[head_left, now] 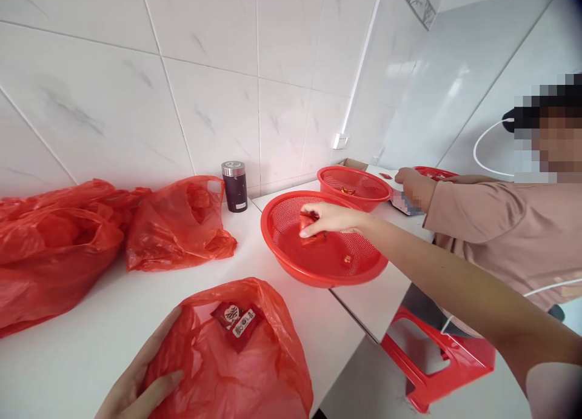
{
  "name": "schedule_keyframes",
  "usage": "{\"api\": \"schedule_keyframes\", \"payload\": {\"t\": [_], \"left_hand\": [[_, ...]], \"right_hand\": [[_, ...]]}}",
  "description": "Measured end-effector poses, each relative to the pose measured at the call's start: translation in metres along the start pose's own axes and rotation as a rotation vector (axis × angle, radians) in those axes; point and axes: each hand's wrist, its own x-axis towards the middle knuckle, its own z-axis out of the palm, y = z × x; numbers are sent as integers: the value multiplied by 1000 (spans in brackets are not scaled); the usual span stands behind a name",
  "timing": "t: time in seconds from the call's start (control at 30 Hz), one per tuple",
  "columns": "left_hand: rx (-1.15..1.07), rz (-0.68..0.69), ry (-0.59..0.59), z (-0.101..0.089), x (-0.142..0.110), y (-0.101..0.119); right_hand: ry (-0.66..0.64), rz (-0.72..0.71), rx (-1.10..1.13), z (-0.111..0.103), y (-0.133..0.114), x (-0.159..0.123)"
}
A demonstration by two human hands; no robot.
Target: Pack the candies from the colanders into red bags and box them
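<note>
My left hand (148, 370) grips the side of a red plastic bag (282, 352), with the thumb inside its open mouth. Inside the bag lie red packets (239, 323) with white and dark printing. My right hand (330, 217) reaches into a red perforated plastic basket (291, 273) and is closed around red packets (313, 236); how many cannot be made out. A small gold-printed piece (347, 259) lies in the same basket, to the right of my hand.
Behind stands a second red basket (384, 196) with a gold-red item. A dark tumbler (235, 191) is near the wall. Other red bags (175, 237) lie left. At right, a co-worker's hand (416, 188) is by a third basket. A red stool (468, 364) stands below.
</note>
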Motion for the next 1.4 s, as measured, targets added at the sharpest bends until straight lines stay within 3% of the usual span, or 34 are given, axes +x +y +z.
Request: {"api": "schedule_keyframes", "payload": {"t": [0.1, 0.2, 0.23, 0.3, 0.33, 0.4, 0.47, 0.53, 0.57, 0.63, 0.7, 0.77, 0.83, 0.97, 1.07, 1.13, 1.2, 1.3, 1.4], "left_hand": [[-42, -36, -5, 8, -10, 8], [-35, -9, -29, 16, -20, 17], [-30, 8, -38, 18, -23, 19], [-26, 37, -50, 20, -26, 21], [-25, 56, -53, 19, -27, 22], [-19, 91, -53, 16, -27, 21], [-3, 102, -48, 11, -26, 19], [34, 106, -26, 7, -25, 18], [64, 117, -4, 6, -25, 18], [131, 152, 52, 7, -25, 20], [189, 163, 96, 9, -26, 24], [248, 135, 117, 11, -27, 28], [309, 125, 139, 11, -26, 32], [474, 129, 210, -5, -19, 33], [563, 11, 153, -29, -10, 27], [572, -94, 86, -44, -3, 21], [573, -142, 26, -55, 2, 16], [520, -126, -58, -60, 5, 13], [470, -79, -54, -57, 4, 14]], "right_hand": [[-81, -253, 145, 35, -59, -1], [-358, -392, -8, 100, -99, 5], [-392, -405, -97, 121, -107, 8], [-305, -435, -231, 147, -116, 13], [-226, -447, -238, 150, -117, 15], [-77, -443, -145, 135, -111, 14], [35, -352, -58, 102, -95, 11], [171, -204, -203, 67, -64, 7], [178, -73, -328, 53, -45, 5], [36, 213, -505, 37, -2, 4], [-122, 366, -549, 34, 38, 4], [-261, 428, -533, 37, 67, 6], [-347, 421, -489, 38, 81, 8], [-359, 295, -379, 24, 63, 8], [-220, 75, -195, 22, 16, 1], [-20, -208, 110, 34, -24, -6], [60, -331, 236, 53, -58, -12], [169, -427, 40, 79, -78, -21], [398, -349, -221, 99, -58, -38]]}}
